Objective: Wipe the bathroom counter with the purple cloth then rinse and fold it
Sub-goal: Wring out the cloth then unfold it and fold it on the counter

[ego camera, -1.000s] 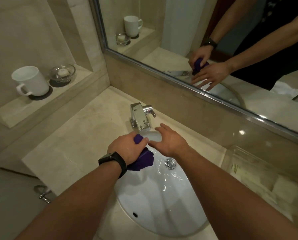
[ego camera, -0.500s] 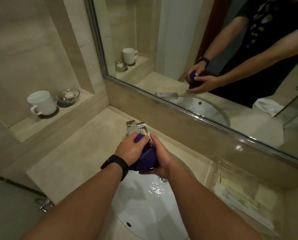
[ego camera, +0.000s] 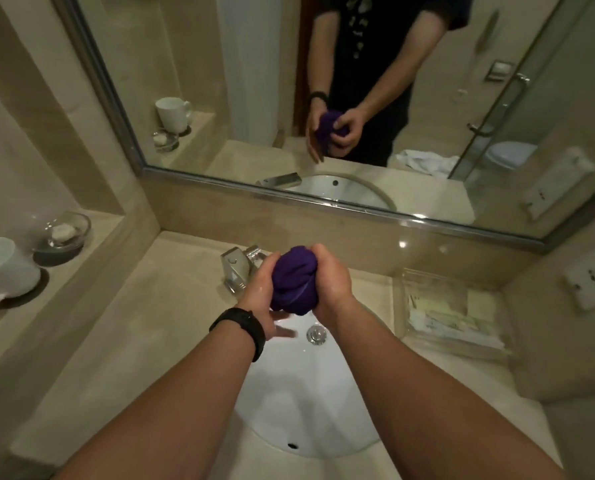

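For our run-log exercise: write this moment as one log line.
step: squeezing out | purple cloth: bunched, over sink | right hand: grips cloth | left hand: touches cloth | fold: not done

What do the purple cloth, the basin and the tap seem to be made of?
Purple cloth: soft knit or microfibre fabric, matte, bunched in folds.
Basin: probably glazed ceramic, white and glossy with reflections.
Tap: chromed metal, likely, mirror-bright and angular.
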The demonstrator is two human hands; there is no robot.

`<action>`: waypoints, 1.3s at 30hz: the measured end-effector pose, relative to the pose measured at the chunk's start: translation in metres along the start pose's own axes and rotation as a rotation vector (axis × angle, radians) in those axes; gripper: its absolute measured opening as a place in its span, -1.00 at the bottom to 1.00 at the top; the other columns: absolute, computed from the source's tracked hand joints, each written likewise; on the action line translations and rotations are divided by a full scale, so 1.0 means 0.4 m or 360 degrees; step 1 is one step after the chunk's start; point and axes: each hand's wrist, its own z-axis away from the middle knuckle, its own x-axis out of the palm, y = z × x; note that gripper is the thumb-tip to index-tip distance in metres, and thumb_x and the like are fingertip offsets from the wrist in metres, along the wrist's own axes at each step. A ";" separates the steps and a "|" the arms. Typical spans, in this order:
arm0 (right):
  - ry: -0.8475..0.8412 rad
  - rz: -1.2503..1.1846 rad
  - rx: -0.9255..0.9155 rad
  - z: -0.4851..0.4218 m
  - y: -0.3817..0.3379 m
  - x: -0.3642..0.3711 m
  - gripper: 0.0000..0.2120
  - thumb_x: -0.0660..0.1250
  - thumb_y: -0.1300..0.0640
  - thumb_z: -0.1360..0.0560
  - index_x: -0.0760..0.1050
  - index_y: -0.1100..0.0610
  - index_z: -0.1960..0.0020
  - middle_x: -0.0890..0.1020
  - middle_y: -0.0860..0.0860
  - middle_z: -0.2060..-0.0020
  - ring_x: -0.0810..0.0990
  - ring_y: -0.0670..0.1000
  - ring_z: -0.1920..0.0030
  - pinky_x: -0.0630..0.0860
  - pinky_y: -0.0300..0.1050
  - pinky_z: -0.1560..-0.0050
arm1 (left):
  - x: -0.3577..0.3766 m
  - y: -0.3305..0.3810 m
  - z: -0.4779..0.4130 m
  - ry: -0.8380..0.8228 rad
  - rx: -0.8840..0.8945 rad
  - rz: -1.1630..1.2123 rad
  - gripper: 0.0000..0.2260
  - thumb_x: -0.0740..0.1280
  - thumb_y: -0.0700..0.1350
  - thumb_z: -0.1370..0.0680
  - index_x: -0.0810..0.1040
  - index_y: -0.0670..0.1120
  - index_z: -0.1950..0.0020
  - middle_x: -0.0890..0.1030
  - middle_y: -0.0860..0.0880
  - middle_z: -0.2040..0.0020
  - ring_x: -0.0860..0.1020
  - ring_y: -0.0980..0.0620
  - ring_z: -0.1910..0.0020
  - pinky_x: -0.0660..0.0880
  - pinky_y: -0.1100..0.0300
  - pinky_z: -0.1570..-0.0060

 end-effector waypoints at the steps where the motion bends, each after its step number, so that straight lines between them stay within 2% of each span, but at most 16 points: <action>1: 0.0024 0.0034 -0.0051 0.015 -0.001 -0.001 -0.84 0.33 0.05 -0.36 0.61 0.07 0.35 0.61 0.05 0.30 0.56 0.08 0.21 0.53 0.06 0.11 | -0.001 0.004 0.012 -0.0163 -0.0091 0.0078 -0.56 0.31 0.30 -0.48 0.63 -0.01 -0.12 0.68 -0.12 -0.06 0.60 -0.19 -0.07 0.50 -0.21 -0.11; 3: 0.0041 0.0173 -0.0160 0.047 -0.001 -0.007 -0.83 0.30 0.07 -0.45 0.62 0.03 0.26 0.65 0.02 0.24 0.59 0.06 0.15 0.56 0.06 0.02 | 0.002 0.012 0.027 -0.0354 -0.0116 0.0235 -0.55 0.34 0.25 -0.49 0.62 -0.06 -0.17 0.68 -0.17 -0.09 0.61 -0.22 -0.08 0.52 -0.21 -0.13; 5: 0.0027 0.0289 -0.0223 0.079 -0.017 -0.007 -0.86 0.31 0.05 -0.47 0.66 -0.03 0.13 0.69 -0.03 0.08 0.64 0.03 0.00 0.58 0.05 -0.15 | 0.010 0.010 0.046 -0.0417 -0.0126 0.0321 -0.59 0.37 0.19 -0.47 0.62 -0.08 -0.14 0.66 -0.15 -0.05 0.59 -0.20 -0.07 0.48 -0.18 -0.20; 7: 0.0026 0.0420 -0.0266 0.114 -0.044 -0.004 -0.83 0.30 -0.02 -0.44 0.67 -0.12 0.14 0.70 -0.08 0.01 0.64 0.02 -0.08 0.54 0.08 -0.26 | 0.020 0.000 0.065 -0.0473 -0.0084 0.0393 -0.63 0.40 0.15 -0.43 0.63 -0.07 -0.09 0.62 -0.17 -0.03 0.58 -0.19 -0.07 0.44 -0.15 -0.25; 9: 0.0071 0.0574 -0.0285 0.149 -0.068 -0.003 -0.77 0.26 -0.02 -0.49 0.66 -0.07 0.23 0.70 -0.03 0.07 0.64 0.08 -0.06 0.51 0.17 -0.26 | 0.035 -0.018 0.070 -0.0393 0.0047 0.0316 -0.63 0.42 0.14 -0.36 0.66 -0.08 -0.03 0.66 -0.18 -0.03 0.63 -0.18 -0.04 0.51 -0.19 -0.16; 11: 0.0100 0.0687 -0.0297 0.184 -0.082 -0.007 -0.69 0.22 -0.05 -0.52 0.59 0.05 0.29 0.68 0.05 0.16 0.64 0.14 0.02 0.50 0.26 -0.23 | 0.044 -0.026 0.084 -0.0173 0.0224 0.0158 -0.71 0.40 0.11 -0.38 0.66 -0.08 0.07 0.70 -0.16 0.05 0.67 -0.18 0.03 0.58 -0.22 -0.03; 13: 0.0088 0.0734 -0.0317 0.211 -0.097 -0.020 -0.62 0.22 -0.17 -0.52 0.55 0.04 0.33 0.65 0.08 0.24 0.64 0.15 0.11 0.53 0.26 -0.19 | 0.050 -0.023 0.093 -0.0067 0.0434 0.0026 -0.81 0.35 0.05 -0.44 0.63 -0.05 0.21 0.68 -0.12 0.16 0.66 -0.17 0.10 0.63 -0.14 0.04; 16: -0.0038 0.0538 -0.0147 0.222 -0.101 -0.045 -0.51 0.31 -0.30 -0.50 0.63 0.14 0.02 0.73 0.08 0.09 0.71 0.08 0.04 0.60 0.07 -0.12 | 0.048 -0.003 0.103 -0.0024 0.0789 -0.0248 -0.82 0.33 -0.04 -0.46 0.56 -0.04 0.34 0.58 -0.02 0.32 0.55 -0.08 0.23 0.51 0.07 0.21; 18: -0.0009 0.0271 -0.0094 0.217 -0.086 -0.042 -0.45 0.38 -0.31 -0.42 0.62 0.15 -0.10 0.72 0.08 0.03 0.71 0.05 0.05 0.62 0.05 -0.10 | 0.062 0.008 0.112 -0.0096 0.0775 -0.0266 -0.84 0.35 -0.01 -0.45 0.60 -0.06 0.27 0.61 -0.01 0.29 0.57 -0.04 0.23 0.49 0.08 0.20; 20: 0.0154 0.0166 -0.0140 0.204 -0.069 -0.023 -0.44 0.35 -0.34 -0.32 0.64 0.09 -0.06 0.73 0.06 0.06 0.72 0.08 0.04 0.63 0.14 -0.11 | 0.090 0.009 0.131 -0.0145 0.0689 -0.0229 -0.75 0.39 0.11 -0.45 0.64 -0.07 0.17 0.68 0.01 0.23 0.65 -0.01 0.21 0.56 0.10 0.17; 22: 0.0372 0.0155 -0.0208 0.197 -0.054 -0.008 -0.56 0.27 -0.29 -0.33 0.64 0.03 0.07 0.71 -0.01 0.18 0.69 0.06 0.10 0.63 0.15 -0.05 | 0.113 -0.002 0.134 -0.0068 0.0700 -0.0262 -0.67 0.40 0.21 -0.43 0.65 -0.06 0.12 0.70 0.00 0.22 0.68 0.00 0.21 0.61 0.09 0.17; 25: 0.0554 0.0001 -0.0248 0.204 -0.045 -0.009 -0.74 0.26 -0.12 -0.38 0.58 0.03 0.25 0.64 -0.05 0.35 0.62 0.06 0.23 0.59 0.08 0.11 | 0.128 -0.013 0.133 0.0067 0.0756 -0.0297 -0.70 0.39 0.14 -0.43 0.61 -0.10 0.17 0.66 0.00 0.27 0.64 -0.02 0.25 0.58 0.09 0.22; 28: 0.0643 -0.0039 -0.0229 0.194 -0.049 -0.016 -0.77 0.28 -0.05 -0.39 0.51 0.05 0.36 0.56 -0.05 0.46 0.54 0.04 0.32 0.53 0.04 0.19 | 0.140 -0.014 0.121 0.0193 0.0799 -0.0345 -0.76 0.33 0.11 -0.37 0.55 -0.07 0.29 0.59 0.01 0.39 0.56 -0.05 0.32 0.56 0.03 0.23; 33: 0.0706 0.0038 -0.0259 0.167 -0.066 -0.027 -0.74 0.27 0.03 -0.46 0.47 0.07 0.38 0.52 -0.03 0.47 0.49 0.03 0.35 0.49 -0.01 0.24 | 0.161 -0.002 0.103 0.0335 0.0853 -0.0378 -0.76 0.22 0.06 -0.34 0.44 -0.04 0.46 0.47 0.04 0.50 0.46 -0.08 0.39 0.46 0.07 0.29; 36: 0.0711 0.0053 -0.0246 0.144 -0.065 -0.031 -0.74 0.26 0.06 -0.50 0.46 0.09 0.35 0.52 -0.03 0.44 0.48 0.02 0.35 0.43 -0.07 0.28 | 0.168 0.004 0.083 0.0386 0.0834 -0.0378 -0.78 0.20 0.04 -0.33 0.47 -0.03 0.45 0.49 0.02 0.49 0.46 -0.08 0.38 0.49 0.03 0.27; 39: 0.0694 0.0107 -0.0245 0.127 -0.058 -0.037 -0.74 0.25 0.08 -0.54 0.46 0.10 0.32 0.51 -0.02 0.42 0.47 0.00 0.35 0.40 -0.12 0.32 | 0.168 -0.002 0.066 0.0376 0.0781 -0.0358 -0.75 0.22 -0.02 -0.39 0.43 -0.04 0.49 0.44 0.05 0.52 0.41 -0.06 0.41 0.41 0.08 0.32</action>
